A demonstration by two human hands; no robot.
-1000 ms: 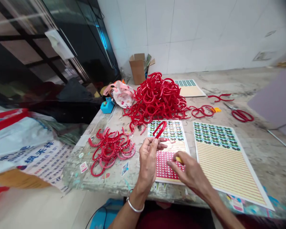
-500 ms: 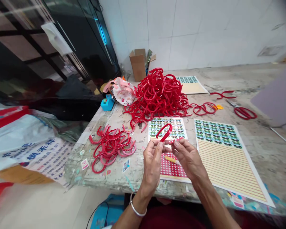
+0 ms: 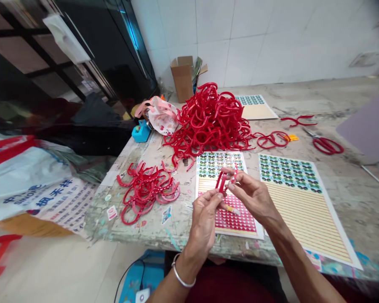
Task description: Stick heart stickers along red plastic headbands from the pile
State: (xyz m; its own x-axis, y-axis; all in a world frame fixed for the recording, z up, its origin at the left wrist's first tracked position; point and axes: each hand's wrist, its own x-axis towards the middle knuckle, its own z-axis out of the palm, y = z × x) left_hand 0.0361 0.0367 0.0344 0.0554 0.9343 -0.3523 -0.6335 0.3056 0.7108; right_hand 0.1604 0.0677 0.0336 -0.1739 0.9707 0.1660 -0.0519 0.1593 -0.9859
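Observation:
My left hand pinches a glossy red headband between thumb and fingers, over the front edge area of the table. Closed at the band's upper right, my right hand grips a red strip with white hearts, its free end pointing up. The strip seems to lie against the band, though my fingers hide where they meet. Under both hands lies a sticker sheet, green pictures at its top and red-and-white hearts below. A yellow tool with a white tip shows just below my hands.
A tall heap of red headbands stands at the back, with a smaller patterned pile at left. On the right are a second sheet and red-handled scissors. A blue tape dispenser and cardboard box sit behind.
The headband has turned from lying with its curve upward to nearly end-on. My right hand has risen slightly, and the heart strip now points upward instead of sideways.

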